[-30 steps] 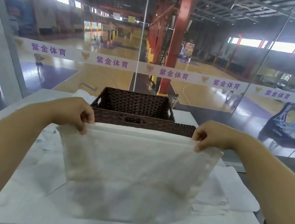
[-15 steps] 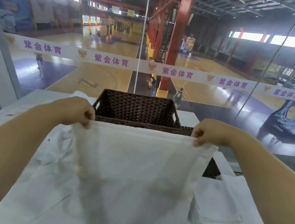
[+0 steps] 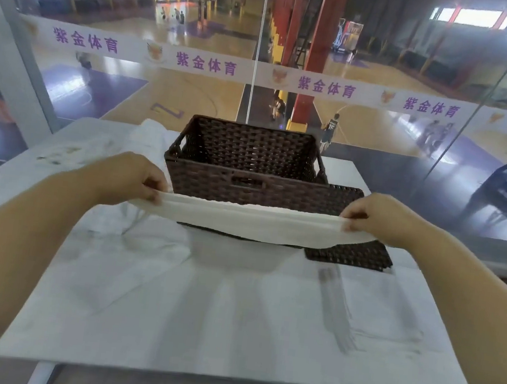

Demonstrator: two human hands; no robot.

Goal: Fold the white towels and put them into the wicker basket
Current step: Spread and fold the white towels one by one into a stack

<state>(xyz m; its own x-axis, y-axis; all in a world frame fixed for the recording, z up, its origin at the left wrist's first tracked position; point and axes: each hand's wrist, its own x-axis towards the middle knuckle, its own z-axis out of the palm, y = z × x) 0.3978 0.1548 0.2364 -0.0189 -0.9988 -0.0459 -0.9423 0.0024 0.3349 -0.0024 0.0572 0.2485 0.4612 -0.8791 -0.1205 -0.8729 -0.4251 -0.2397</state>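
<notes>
Left hand [image 3: 126, 178] and right hand [image 3: 383, 219] each hold a pinching grip on an end of a folded white towel [image 3: 251, 222], stretched in the air just before the wicker basket [image 3: 246, 162]. A folded stack [image 3: 381, 309] and a loose towel [image 3: 144, 239] lie before the basket on the table [image 3: 227, 341], so work remains. Basket floor hidden; fingertips partly covered.

towel [image 3: 251, 223] swung up level, table [image 3: 228, 332] uncovered
</notes>
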